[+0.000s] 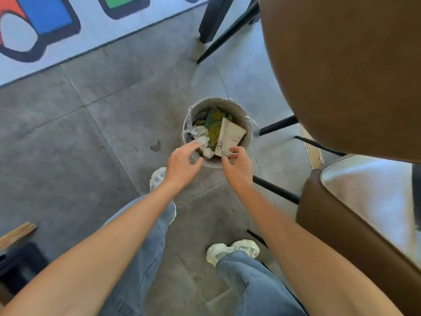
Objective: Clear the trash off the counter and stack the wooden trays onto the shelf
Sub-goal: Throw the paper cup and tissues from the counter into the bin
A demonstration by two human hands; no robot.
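The left hand (182, 164) hovers over the near rim of the trash bin (247, 124), fingers spread, holding nothing. The right hand (238, 166) pinches the bottom edge of a tan paper bag (230, 137) lying inside the bin, beside crumpled white tissues (201, 139) and green-yellow wrappers (215, 126).
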